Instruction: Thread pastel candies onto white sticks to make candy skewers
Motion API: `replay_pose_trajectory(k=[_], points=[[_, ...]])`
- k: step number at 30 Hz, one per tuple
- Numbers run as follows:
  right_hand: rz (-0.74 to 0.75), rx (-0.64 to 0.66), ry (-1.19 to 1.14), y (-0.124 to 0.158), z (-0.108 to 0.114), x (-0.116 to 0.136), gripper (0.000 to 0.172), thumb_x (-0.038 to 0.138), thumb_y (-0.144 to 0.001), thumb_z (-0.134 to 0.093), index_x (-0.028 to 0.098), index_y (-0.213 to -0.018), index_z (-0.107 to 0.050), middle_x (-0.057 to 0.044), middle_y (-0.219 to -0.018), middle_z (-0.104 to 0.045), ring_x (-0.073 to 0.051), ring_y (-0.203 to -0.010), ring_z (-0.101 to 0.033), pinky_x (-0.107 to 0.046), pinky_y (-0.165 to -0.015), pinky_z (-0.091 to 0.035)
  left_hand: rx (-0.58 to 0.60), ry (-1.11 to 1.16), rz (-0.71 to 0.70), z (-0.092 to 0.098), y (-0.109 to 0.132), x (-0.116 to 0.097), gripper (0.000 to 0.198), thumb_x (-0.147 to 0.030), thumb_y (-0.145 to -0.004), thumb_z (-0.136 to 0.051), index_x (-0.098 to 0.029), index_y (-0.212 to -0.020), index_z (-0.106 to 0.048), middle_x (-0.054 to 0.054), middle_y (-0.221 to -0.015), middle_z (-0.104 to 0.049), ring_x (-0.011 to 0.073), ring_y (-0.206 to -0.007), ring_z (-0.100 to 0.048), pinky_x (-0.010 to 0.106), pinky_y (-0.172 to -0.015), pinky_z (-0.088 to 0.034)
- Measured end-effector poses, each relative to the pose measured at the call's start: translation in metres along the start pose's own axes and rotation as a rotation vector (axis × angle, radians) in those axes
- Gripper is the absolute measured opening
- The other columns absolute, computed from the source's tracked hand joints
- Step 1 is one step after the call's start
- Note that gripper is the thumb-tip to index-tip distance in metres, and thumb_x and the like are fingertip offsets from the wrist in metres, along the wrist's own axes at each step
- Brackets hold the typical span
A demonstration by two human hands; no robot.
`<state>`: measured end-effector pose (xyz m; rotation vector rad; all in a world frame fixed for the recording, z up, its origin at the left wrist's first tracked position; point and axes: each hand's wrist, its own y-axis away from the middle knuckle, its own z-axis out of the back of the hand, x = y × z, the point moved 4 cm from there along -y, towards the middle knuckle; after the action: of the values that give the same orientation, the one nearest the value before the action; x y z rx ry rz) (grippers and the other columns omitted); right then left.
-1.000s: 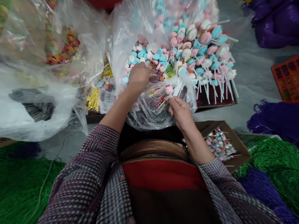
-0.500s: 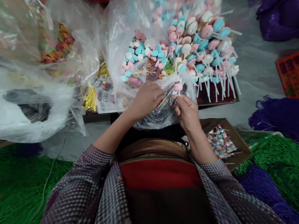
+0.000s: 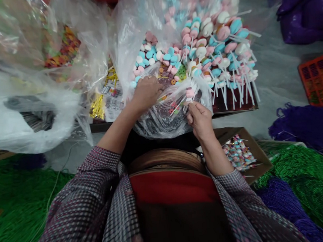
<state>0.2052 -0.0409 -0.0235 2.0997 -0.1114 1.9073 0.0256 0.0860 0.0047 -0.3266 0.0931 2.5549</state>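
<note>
My right hand [image 3: 199,119] is closed, thumb and fingers pinching the white stick of a small candy lollipop. Its pink candy head [image 3: 190,92] stands upright above the fingertips. My left hand [image 3: 148,94] lies palm down over the clear plastic bag [image 3: 164,124], its bent fingers among the loose candies; the fingertips are hidden. Just beyond it are pink, blue and white candy discs [image 3: 150,54]. Green gummy rings [image 3: 182,73] lie between the two hands' far sides. Finished-looking candy lollipops [image 3: 224,59] with white sticks are heaped to the right.
Gold twist ties [image 3: 96,107] lie beside printed paper [image 3: 113,104] at the left. Large plastic bags [image 3: 28,121] cover the left side. A cardboard box [image 3: 259,154] with wrapped candies sits below the table's right edge. Green strands [image 3: 296,169] and an orange crate [image 3: 320,79] are farther right.
My left hand has moved left and away from me, from beside the right hand to over the candies. My right hand, still with the lollipop, has shifted slightly left.
</note>
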Motion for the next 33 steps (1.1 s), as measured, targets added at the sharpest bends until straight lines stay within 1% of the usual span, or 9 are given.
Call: replay_pose_trajectory(k=[4,7,10,12,16,21,26,29,33], points=[[0.03,-0.005,0.061,-0.001,0.0,0.001,0.052,0.074,-0.084,-0.072,0.022,-0.086,-0.07,0.011,-0.048,-0.038,-0.008,-0.042,-0.031,-0.024,-0.045,-0.021,0.026,0.049,0.02,0.0,0.007,-0.002,0.024,-0.025,-0.102,-0.055,-0.018,-0.106,-0.078,0.014,-0.122,-0.071,0.036,-0.127,-0.063,0.056,-0.114,-0.042],[0.056,0.005,0.127,0.002,0.0,0.003,0.051,0.073,-0.087,-0.069,0.022,-0.087,-0.071,0.01,-0.048,-0.038,-0.008,-0.043,-0.033,-0.024,-0.047,-0.024,-0.039,0.186,0.095,0.0,0.009,0.001,0.015,-0.021,-0.099,-0.061,-0.017,-0.092,-0.074,0.012,-0.114,-0.073,0.0313,-0.123,-0.064,0.048,-0.114,-0.044],[0.04,0.061,0.183,0.008,-0.004,0.009,0.049,0.071,-0.088,-0.069,0.022,-0.088,-0.073,0.01,-0.049,-0.04,-0.009,-0.043,-0.034,-0.025,-0.047,-0.025,-0.198,0.591,0.209,0.004,0.011,0.006,0.013,-0.018,-0.097,-0.064,-0.019,-0.085,-0.07,0.004,-0.091,-0.073,0.0196,-0.096,-0.068,0.033,-0.093,-0.053],[0.02,0.129,0.203,0.014,-0.011,0.014,0.05,0.071,-0.089,-0.068,0.021,-0.088,-0.074,0.009,-0.049,-0.039,-0.009,-0.044,-0.034,-0.025,-0.047,-0.024,-0.273,0.925,0.303,0.003,0.012,0.009,0.012,-0.02,-0.097,-0.064,-0.02,-0.086,-0.068,-0.001,-0.079,-0.069,0.0124,-0.075,-0.064,0.025,-0.075,-0.052],[0.004,0.201,0.209,0.021,-0.022,0.022,0.051,0.07,-0.09,-0.067,0.02,-0.092,-0.076,0.009,-0.049,-0.039,-0.008,-0.043,-0.033,-0.025,-0.046,-0.023,-0.292,1.274,0.411,0.0,0.015,0.008,0.013,-0.027,-0.097,-0.07,-0.019,-0.089,-0.063,-0.004,-0.072,-0.065,0.0063,-0.06,-0.058,0.018,-0.062,-0.046],[0.04,0.071,0.143,0.015,-0.011,0.023,0.045,0.068,-0.091,-0.069,0.023,-0.089,-0.076,0.009,-0.05,-0.037,-0.008,-0.044,-0.031,-0.024,-0.046,-0.024,-0.312,0.973,0.214,0.005,0.025,-0.004,0.019,-0.032,-0.104,-0.059,-0.02,-0.094,-0.069,0.0,-0.083,-0.073,0.0102,-0.073,-0.067,0.024,-0.072,-0.053],[0.066,0.0,0.153,0.009,0.001,0.021,0.043,0.067,-0.09,-0.07,0.024,-0.086,-0.075,0.009,-0.049,-0.037,-0.009,-0.044,-0.032,-0.025,-0.045,-0.025,-0.16,0.46,-0.123,-0.001,0.036,-0.042,0.032,-0.039,-0.108,-0.052,-0.021,-0.099,-0.077,0.005,-0.093,-0.079,0.0204,-0.095,-0.071,0.037,-0.091,-0.053],[0.13,-0.012,0.232,0.008,-0.002,0.031,0.038,0.061,-0.095,-0.066,0.025,-0.089,-0.074,0.007,-0.052,-0.043,-0.011,-0.048,-0.041,-0.026,-0.049,-0.032,-0.192,0.317,-0.098,0.0,0.037,-0.037,0.036,-0.037,-0.11,-0.044,-0.023,-0.116,-0.077,0.007,-0.106,-0.08,0.0228,-0.104,-0.07,0.04,-0.098,-0.052],[0.29,-0.013,0.343,-0.01,-0.022,0.047,0.034,0.056,-0.102,-0.058,0.025,-0.094,-0.073,0.0,-0.072,-0.064,-0.016,-0.067,-0.059,-0.028,-0.062,-0.045,-0.275,0.16,0.055,0.01,0.036,-0.002,0.037,-0.033,-0.11,-0.039,-0.026,-0.119,-0.074,0.008,-0.112,-0.079,0.025,-0.112,-0.068,0.041,-0.103,-0.051]])
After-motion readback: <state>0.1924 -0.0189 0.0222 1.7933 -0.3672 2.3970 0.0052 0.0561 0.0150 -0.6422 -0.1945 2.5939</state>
